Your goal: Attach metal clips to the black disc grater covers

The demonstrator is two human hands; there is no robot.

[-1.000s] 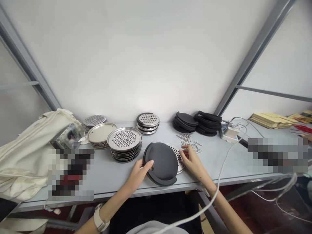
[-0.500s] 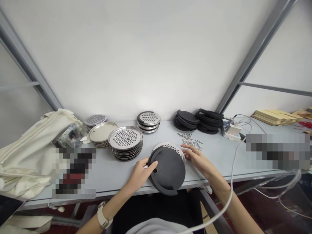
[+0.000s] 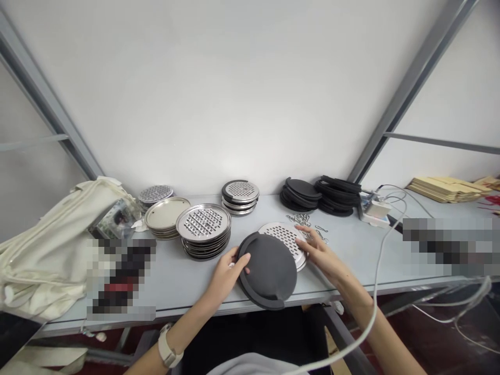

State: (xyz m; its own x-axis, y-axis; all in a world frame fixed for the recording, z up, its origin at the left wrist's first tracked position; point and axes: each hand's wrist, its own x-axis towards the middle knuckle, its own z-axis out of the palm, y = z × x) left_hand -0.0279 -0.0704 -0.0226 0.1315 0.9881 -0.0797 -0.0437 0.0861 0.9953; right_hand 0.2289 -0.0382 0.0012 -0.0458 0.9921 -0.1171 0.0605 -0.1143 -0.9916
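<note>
My left hand [image 3: 226, 271] grips a round black plastic disc [image 3: 269, 273] by its left side, thumb on top. The disc has a raised rim along part of its edge and hangs tilted over the table's front edge. Behind it, partly hidden, is a round metal grater plate [image 3: 284, 234] with slotted holes. My right hand [image 3: 322, 255] has its fingers closed on the right edge of that plate. Left of my hands stands a stack of grater plates [image 3: 205, 221]. Small metal hooks [image 3: 300, 220] lie in a loose pile beyond my right hand.
Plain metal discs [image 3: 166, 212] are stacked at left. Grater plates with black rims [image 3: 240, 191] stand near the wall, with stacked black discs [image 3: 300, 192] to their right. A white cable [image 3: 375, 291] crosses over my right forearm. Wooden pieces [image 3: 445, 188] lie far right.
My right hand has moved onto the edge of the grater plate, which now shows more, further right from under the black disc. My left hand keeps its hold.
</note>
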